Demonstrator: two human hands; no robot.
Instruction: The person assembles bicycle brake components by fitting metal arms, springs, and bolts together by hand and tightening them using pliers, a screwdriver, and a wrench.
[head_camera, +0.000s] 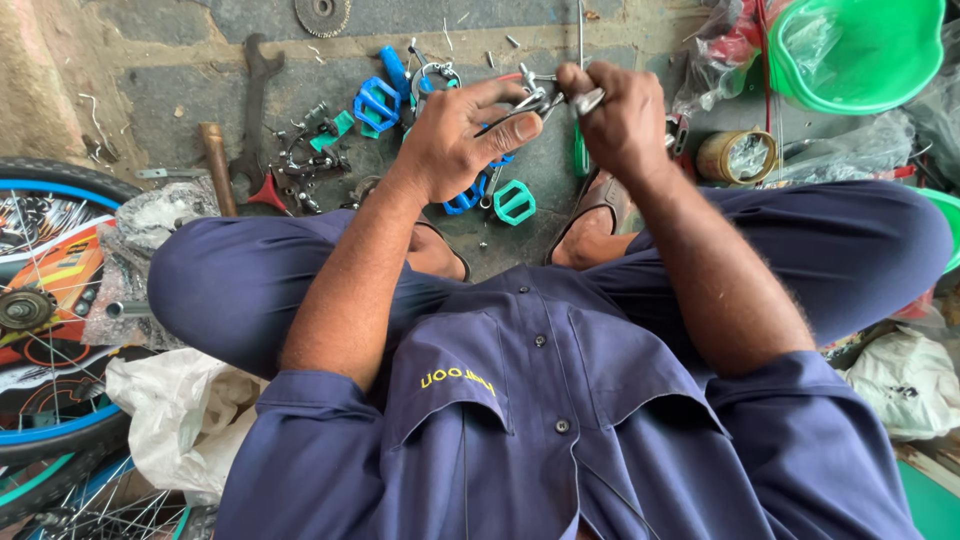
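Both hands grip a small metal brake part (535, 100): left hand (455, 140) steadies it, right hand (615, 115) works a tool; loose parts (380, 105) lie unassembled on the floor (180, 100).

a bicycle repair workshop: wheel (40, 300), wrench (255, 100), pedals (513, 201) on stone floor (160, 95).

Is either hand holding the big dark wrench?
No. The large dark metal wrench lies on the stone floor, while the left hand and right hand hold a small silver metal part.

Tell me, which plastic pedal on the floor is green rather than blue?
The green pedal lying below the left hand, nearest the sandalled foot; the other pedals are blue.
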